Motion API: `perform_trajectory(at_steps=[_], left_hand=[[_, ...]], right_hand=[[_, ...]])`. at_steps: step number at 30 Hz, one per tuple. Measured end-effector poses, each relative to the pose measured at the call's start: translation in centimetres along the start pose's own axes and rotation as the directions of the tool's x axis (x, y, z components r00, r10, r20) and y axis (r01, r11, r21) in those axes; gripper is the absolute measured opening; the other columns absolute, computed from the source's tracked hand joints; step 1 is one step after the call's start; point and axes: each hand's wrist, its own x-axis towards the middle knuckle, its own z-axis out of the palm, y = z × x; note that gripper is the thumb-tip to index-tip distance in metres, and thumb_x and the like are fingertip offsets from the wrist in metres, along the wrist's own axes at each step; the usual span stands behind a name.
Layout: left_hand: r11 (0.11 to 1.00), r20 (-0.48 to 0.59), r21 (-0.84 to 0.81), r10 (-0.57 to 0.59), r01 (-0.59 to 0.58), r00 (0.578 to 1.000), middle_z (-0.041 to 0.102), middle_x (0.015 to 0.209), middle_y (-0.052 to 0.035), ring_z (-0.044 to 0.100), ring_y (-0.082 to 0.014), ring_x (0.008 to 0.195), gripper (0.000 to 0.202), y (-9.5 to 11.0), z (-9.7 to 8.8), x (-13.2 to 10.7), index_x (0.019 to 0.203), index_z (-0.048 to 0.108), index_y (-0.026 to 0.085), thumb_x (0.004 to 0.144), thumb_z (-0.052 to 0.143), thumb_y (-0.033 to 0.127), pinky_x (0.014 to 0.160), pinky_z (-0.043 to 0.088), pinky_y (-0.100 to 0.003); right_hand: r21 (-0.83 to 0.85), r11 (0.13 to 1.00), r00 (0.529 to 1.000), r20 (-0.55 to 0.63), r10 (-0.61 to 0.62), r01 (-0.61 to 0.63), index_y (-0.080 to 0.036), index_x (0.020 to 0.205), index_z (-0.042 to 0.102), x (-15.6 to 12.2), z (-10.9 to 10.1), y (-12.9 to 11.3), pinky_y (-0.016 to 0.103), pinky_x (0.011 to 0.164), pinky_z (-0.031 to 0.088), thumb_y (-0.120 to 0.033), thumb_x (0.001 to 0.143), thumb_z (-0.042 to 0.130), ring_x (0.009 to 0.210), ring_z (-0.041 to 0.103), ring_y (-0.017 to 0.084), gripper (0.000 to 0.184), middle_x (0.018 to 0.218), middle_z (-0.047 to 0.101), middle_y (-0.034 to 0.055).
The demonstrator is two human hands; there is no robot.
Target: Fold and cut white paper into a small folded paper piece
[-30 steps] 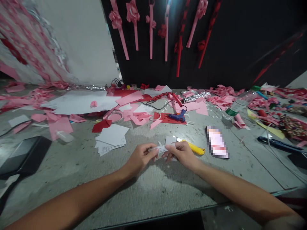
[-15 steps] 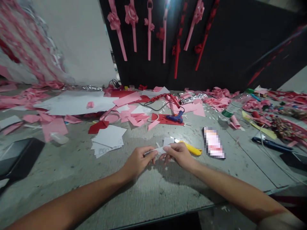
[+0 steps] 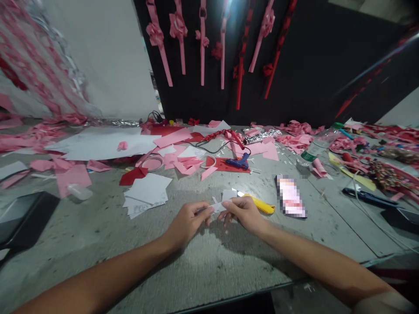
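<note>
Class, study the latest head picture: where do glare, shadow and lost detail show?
Head view: glare at the top of the black board; shadow on the table below the right hand; phone screen pixelated; any markings on the held paper unreadable.

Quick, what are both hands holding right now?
Left hand: closed, pinching one end of a small white paper.
Right hand: closed too, pinching that paper's other end.

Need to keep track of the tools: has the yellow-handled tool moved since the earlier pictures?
No. Against the table seam, the yellow-handled tool keeps its place; the whole view has merely shifted slightly.
</note>
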Motion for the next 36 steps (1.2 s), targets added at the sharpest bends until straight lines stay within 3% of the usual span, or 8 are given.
perform_trajectory(at_steps=[12,18,25,36], left_hand=[[0.999,0.058,0.023,0.038,-0.039,0.998,0.067,0.073,-0.0022,0.055,-0.0160,0.070,0.045,0.20,-0.21,-0.23,0.077,0.072,0.017,0.103,0.057,0.050,0.071,0.037,-0.031],[0.998,0.132,0.006,0.062,-0.064,0.989,0.061,0.069,0.0003,0.056,-0.0153,0.070,0.040,0.57,-0.29,-0.64,0.079,0.066,0.017,0.103,0.057,0.048,0.071,0.039,-0.030],[1.000,0.161,0.026,-0.003,-0.001,0.987,0.049,0.060,0.0043,0.044,-0.0119,0.059,0.050,0.78,0.14,-0.52,0.071,0.054,0.019,0.106,0.050,0.054,0.061,0.034,-0.028],[0.997,0.119,-0.008,-0.069,0.070,0.991,0.050,0.056,0.0057,0.042,-0.0105,0.053,0.053,0.00,0.18,-0.37,0.083,0.067,0.017,0.103,0.053,0.064,0.055,0.031,-0.025]], right_hand=[[0.000,1.000,1.000,-0.007,-0.009,0.009,-0.017,0.074,0.077,-0.04,0.16,0.12,0.027,0.057,0.051,-0.070,0.090,0.073,0.054,0.068,0.015,0.055,0.073,0.081,0.0071],[-0.032,0.999,1.000,0.012,-0.026,0.027,-0.016,0.073,0.077,-0.55,0.72,0.13,0.025,0.056,0.049,-0.068,0.092,0.073,0.053,0.066,0.014,0.055,0.068,0.078,0.0052],[-0.035,0.998,0.998,0.031,-0.054,0.055,-0.016,0.075,0.078,-0.56,0.52,0.16,0.025,0.055,0.050,-0.066,0.094,0.072,0.052,0.067,0.015,0.054,0.068,0.078,0.0055],[0.020,0.995,0.994,0.039,-0.100,0.099,-0.015,0.078,0.078,-0.47,-0.16,0.23,0.024,0.057,0.051,-0.062,0.096,0.071,0.053,0.069,0.015,0.051,0.069,0.078,0.0060]])
